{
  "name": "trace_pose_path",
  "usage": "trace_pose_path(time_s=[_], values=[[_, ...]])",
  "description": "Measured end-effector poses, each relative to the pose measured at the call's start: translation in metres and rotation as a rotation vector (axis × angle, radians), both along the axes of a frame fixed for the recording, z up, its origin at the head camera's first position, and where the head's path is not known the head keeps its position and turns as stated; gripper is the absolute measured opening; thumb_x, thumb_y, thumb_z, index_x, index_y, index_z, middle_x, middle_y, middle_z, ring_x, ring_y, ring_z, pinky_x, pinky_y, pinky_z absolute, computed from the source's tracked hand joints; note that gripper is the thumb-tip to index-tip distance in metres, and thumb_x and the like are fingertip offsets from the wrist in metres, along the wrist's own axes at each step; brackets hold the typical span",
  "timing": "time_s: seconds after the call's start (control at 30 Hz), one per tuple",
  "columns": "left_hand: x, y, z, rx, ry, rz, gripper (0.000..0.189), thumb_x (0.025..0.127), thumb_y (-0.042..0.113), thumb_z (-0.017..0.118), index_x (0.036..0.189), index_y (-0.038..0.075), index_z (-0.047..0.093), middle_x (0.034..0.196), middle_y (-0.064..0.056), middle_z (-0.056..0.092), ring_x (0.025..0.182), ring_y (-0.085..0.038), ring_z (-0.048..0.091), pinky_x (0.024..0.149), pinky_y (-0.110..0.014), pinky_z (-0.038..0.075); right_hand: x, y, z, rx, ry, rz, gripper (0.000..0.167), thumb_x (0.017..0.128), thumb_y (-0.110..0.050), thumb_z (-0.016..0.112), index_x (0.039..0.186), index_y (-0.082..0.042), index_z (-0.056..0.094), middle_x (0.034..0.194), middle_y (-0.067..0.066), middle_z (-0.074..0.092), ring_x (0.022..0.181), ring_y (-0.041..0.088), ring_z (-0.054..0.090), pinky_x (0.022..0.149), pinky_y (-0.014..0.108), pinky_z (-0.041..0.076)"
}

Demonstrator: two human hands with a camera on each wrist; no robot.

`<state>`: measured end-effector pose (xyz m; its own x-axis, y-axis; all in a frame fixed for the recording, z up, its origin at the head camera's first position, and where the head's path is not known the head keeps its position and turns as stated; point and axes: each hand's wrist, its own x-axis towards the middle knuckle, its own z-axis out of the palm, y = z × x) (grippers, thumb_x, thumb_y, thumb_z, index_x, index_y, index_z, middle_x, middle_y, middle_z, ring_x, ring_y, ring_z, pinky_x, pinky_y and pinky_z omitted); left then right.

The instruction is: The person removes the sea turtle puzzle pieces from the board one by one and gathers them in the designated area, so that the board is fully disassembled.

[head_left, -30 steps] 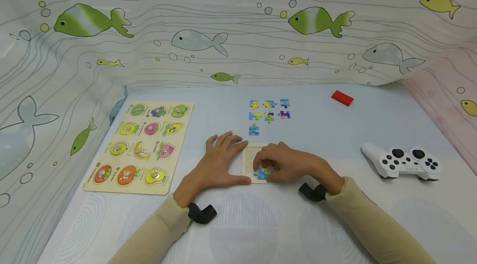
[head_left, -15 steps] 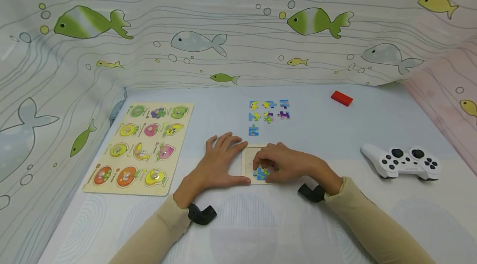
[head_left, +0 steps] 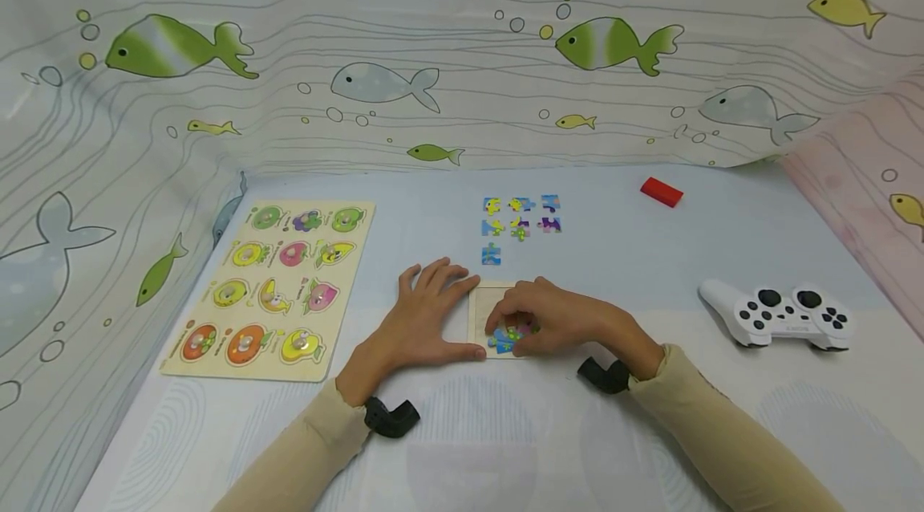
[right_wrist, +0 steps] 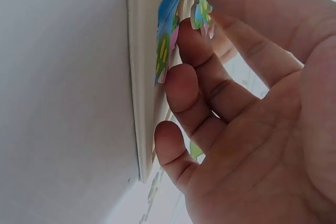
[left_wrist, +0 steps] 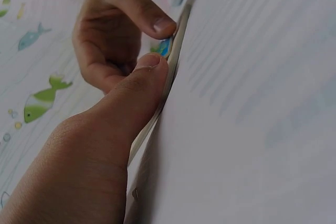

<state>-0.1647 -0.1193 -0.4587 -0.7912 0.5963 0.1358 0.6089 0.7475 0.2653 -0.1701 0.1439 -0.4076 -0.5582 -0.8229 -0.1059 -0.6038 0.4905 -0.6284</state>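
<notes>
A small wooden puzzle tray lies in front of me in the head view. My left hand spreads its fingers at the tray's left side, thumb tip on the near left corner and a fingertip at the far left corner. My right hand reaches over the tray's right part and pinches a jigsaw piece between thumb and fingers, tilted above the tray. In the right wrist view, a blue, green and pink piece lies in the tray below it, partly hidden by the fingers.
Several loose jigsaw pieces lie in rows beyond the tray. A wooden fruit puzzle board is at the left. A white game controller lies at the right, and a red block at the back right. Fish-patterned cloth hangs behind.
The right fingers have shifted slightly left over the tray, and the held piece has turned and tilted a little. The left hand stays in place.
</notes>
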Motion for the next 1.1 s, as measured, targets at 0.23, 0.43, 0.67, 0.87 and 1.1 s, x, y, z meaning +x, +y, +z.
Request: trace_pose_path(time_s=[0.23,0.43,0.67,0.87,1.1], values=[[0.0004,-0.0003,-0.0002,0.003,0.004,-0.003,0.102,0.073,0.081,0.066,0.154,0.025,0.044,0.153,-0.001,0.043,0.154,-0.030,0.025,0.116,-0.063,0.014,0.0004,-0.0024,0.0011,0.023,0.040,0.009,0.033,0.085,-0.015,0.077,0.116,-0.026,0.074,0.086,-0.009,0.060,0.076,0.005,0.053,0.081,0.031,0.037],[0.0000,-0.0005,-0.0008,-0.006,0.007,0.000,0.103,0.072,0.082,0.066,0.155,0.025,0.043,0.154,0.000,0.042,0.154,-0.029,0.024,0.117,-0.063,0.014,0.0016,-0.0050,0.0022,0.028,0.091,0.009,0.032,0.087,-0.014,0.072,0.117,-0.024,0.075,0.086,-0.009,0.061,0.072,0.002,0.053,0.079,0.029,0.040],[0.0004,0.0000,0.0004,-0.009,-0.001,0.003,0.102,0.073,0.083,0.065,0.155,0.026,0.043,0.154,0.000,0.042,0.154,-0.029,0.024,0.117,-0.063,0.014,0.0019,-0.0061,0.0016,0.037,0.135,-0.029,0.029,0.088,-0.014,0.072,0.116,-0.024,0.076,0.085,-0.010,0.061,0.073,0.004,0.051,0.079,0.029,0.040],[0.0013,0.0002,0.0003,-0.004,-0.005,0.003,0.102,0.073,0.082,0.065,0.155,0.025,0.044,0.154,-0.001,0.042,0.154,-0.030,0.025,0.117,-0.063,0.014,-0.0013,-0.0036,-0.0028,-0.039,0.003,-0.020,0.027,0.094,-0.009,0.069,0.117,-0.021,0.075,0.090,-0.010,0.063,0.080,0.005,0.053,0.078,0.026,0.046],[0.0019,0.0008,0.0019,0.001,-0.014,0.006,0.102,0.073,0.081,0.065,0.154,0.024,0.044,0.154,-0.001,0.042,0.154,-0.030,0.024,0.117,-0.063,0.013,-0.0055,0.0013,-0.0069,-0.148,-0.149,-0.009,0.024,0.095,-0.008,0.068,0.117,-0.016,0.074,0.089,-0.005,0.064,0.077,0.007,0.054,0.070,0.022,0.048]])
